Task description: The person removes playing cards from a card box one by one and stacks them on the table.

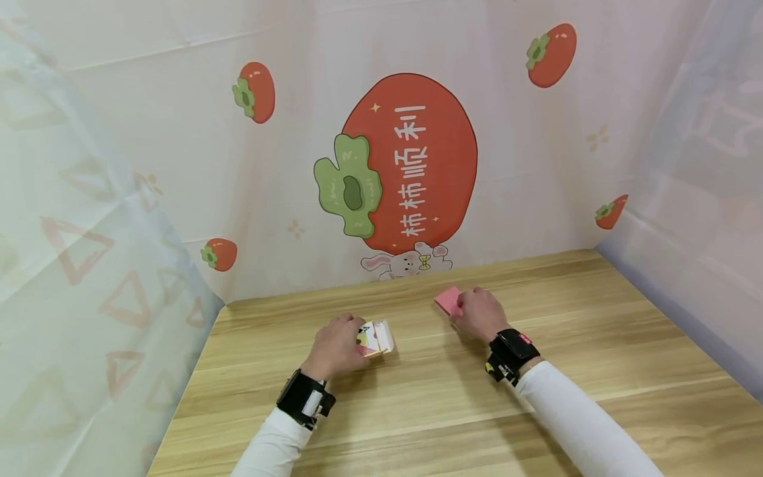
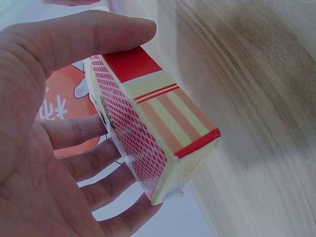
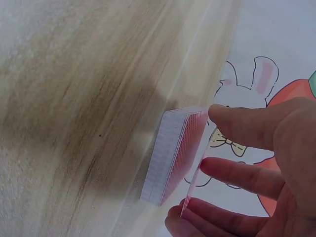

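My left hand [image 1: 336, 346] grips a playing-card box [image 1: 368, 339]. In the left wrist view, the thumb [image 2: 113, 32] lies along one narrow side of the box and the fingers are behind it. A white flap shows at the box's right end in the head view. Farther right and back, my right hand [image 1: 481, 313] is at a deck of playing cards [image 3: 165, 153] with pink-red patterned backs. The deck lies on the table, slightly fanned along one edge. Between the right thumb and fingers is a thin card [image 3: 194, 177], tilted away from the top of the deck.
Under both hands is a wood-grain table [image 1: 417, 411]. Behind it hangs a white cloth [image 1: 298, 152] printed with persimmons and a rabbit. More cloth [image 1: 703, 218] closes off the right side, and another sheet [image 1: 89, 265] the left.
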Motion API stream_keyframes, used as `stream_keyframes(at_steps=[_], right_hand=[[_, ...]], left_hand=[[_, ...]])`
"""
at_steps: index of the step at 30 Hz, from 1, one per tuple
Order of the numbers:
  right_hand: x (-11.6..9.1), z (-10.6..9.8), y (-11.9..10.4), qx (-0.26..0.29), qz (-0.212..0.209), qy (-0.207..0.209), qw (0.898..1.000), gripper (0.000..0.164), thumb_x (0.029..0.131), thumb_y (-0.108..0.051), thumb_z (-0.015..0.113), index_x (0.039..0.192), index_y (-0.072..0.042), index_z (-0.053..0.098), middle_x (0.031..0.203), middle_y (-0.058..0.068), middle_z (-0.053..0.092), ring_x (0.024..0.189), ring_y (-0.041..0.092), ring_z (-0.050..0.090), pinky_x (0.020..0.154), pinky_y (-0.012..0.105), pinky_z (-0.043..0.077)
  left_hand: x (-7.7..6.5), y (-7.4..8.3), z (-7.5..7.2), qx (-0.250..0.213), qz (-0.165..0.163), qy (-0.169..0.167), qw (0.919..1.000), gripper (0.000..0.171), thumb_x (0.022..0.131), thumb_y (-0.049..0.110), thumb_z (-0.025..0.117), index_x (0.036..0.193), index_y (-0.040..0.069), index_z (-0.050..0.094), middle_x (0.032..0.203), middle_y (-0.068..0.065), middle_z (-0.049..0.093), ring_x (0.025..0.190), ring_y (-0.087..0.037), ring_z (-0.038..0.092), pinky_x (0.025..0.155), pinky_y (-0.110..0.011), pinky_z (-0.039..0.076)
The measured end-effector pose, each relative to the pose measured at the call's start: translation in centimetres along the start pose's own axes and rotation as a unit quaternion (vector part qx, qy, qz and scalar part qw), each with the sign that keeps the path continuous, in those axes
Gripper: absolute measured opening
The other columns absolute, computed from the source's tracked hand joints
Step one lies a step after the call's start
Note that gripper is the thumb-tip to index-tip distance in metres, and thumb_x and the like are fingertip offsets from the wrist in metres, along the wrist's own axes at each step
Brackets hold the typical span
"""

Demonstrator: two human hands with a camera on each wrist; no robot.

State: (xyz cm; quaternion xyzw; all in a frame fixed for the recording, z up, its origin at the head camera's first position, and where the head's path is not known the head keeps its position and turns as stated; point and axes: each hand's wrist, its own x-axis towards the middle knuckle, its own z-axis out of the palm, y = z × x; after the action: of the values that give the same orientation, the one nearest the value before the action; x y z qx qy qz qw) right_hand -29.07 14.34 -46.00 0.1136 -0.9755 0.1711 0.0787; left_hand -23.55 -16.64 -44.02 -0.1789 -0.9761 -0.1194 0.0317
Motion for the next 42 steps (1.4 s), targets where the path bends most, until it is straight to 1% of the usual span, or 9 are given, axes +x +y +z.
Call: stream_keyframes(at_steps=[3,8,14,23,29,35,39,42], right_hand=[[0.0,0.0,0.0,-0.001,0.007,-0.01,1.0,0.031,0.081,-0.024,0.083,0.099,-0.001,0.075,0.094,0.017,0.066,0.089,0.034,0.062,0.076,0.049,0.053],[0.0,0.3,0.0,-0.004,0.0,-0.01,1.0,0.028,0.08,-0.024,0.083,0.094,-0.002,0.073,0.091,0.016,0.064,0.086,0.033,0.061,0.074,0.048,0.053],[0.0,0.5,0.2,-0.005,-0.001,-0.008,1.0,0.03,0.08,-0.025,0.082,0.097,-0.001,0.074,0.09,0.015,0.063,0.084,0.032,0.061,0.073,0.048,0.053],[0.1,0.4,0.3,-0.009,-0.004,-0.016,1.0,0.025,0.079,-0.023,0.082,0.091,-0.003,0.072,0.084,0.012,0.061,0.079,0.029,0.059,0.07,0.046,0.051],[0.2,0.3,0.2,-0.001,0.005,-0.023,1.0,0.027,0.078,-0.023,0.084,0.091,-0.003,0.071,0.086,0.013,0.062,0.081,0.03,0.06,0.071,0.047,0.052],[0.2,0.5,0.2,0.003,0.012,-0.025,1.0,0.03,0.077,-0.024,0.085,0.093,-0.003,0.071,0.085,0.011,0.063,0.08,0.029,0.06,0.071,0.046,0.052],[0.4,0.8,0.3,0.006,0.017,-0.023,1.0,0.03,0.077,-0.024,0.085,0.093,-0.003,0.071,0.085,0.01,0.064,0.078,0.028,0.06,0.07,0.045,0.052],[0.5,1.1,0.4,0.009,0.019,-0.023,1.0,0.028,0.075,-0.023,0.086,0.089,-0.004,0.071,0.082,0.009,0.065,0.073,0.027,0.061,0.065,0.044,0.052]], left_hand=[[0.0,0.0,0.1,0.001,0.0,-0.001,1.0,0.063,0.066,0.023,0.084,0.124,0.004,0.067,0.113,-0.013,0.063,0.098,-0.03,0.06,0.073,-0.049,0.052],[0.1,0.1,0.1,0.002,-0.001,-0.002,1.0,0.064,0.066,0.024,0.086,0.124,0.004,0.067,0.113,-0.012,0.063,0.098,-0.03,0.06,0.075,-0.05,0.052],[0.2,0.3,0.2,-0.002,-0.005,-0.003,1.0,0.065,0.065,0.023,0.087,0.124,0.004,0.067,0.112,-0.012,0.063,0.097,-0.029,0.059,0.075,-0.05,0.052],[0.2,0.5,0.2,-0.003,-0.003,-0.005,1.0,0.064,0.063,0.023,0.087,0.122,0.004,0.067,0.106,-0.009,0.062,0.09,-0.024,0.056,0.069,-0.045,0.05],[0.3,0.6,0.2,-0.001,-0.001,-0.005,1.0,0.064,0.063,0.023,0.087,0.121,0.005,0.067,0.102,-0.007,0.06,0.087,-0.022,0.054,0.068,-0.043,0.049],[0.2,0.6,0.2,0.001,-0.002,-0.006,1.0,0.065,0.063,0.024,0.087,0.122,0.005,0.067,0.105,-0.008,0.06,0.089,-0.022,0.055,0.07,-0.044,0.05],[0.2,0.6,0.2,0.0,-0.003,-0.007,1.0,0.065,0.063,0.024,0.088,0.122,0.005,0.067,0.104,-0.007,0.06,0.089,-0.022,0.055,0.069,-0.044,0.05],[0.2,0.6,0.2,-0.002,-0.002,-0.005,1.0,0.065,0.062,0.022,0.088,0.121,0.004,0.067,0.101,-0.007,0.06,0.087,-0.022,0.054,0.068,-0.043,0.049]])
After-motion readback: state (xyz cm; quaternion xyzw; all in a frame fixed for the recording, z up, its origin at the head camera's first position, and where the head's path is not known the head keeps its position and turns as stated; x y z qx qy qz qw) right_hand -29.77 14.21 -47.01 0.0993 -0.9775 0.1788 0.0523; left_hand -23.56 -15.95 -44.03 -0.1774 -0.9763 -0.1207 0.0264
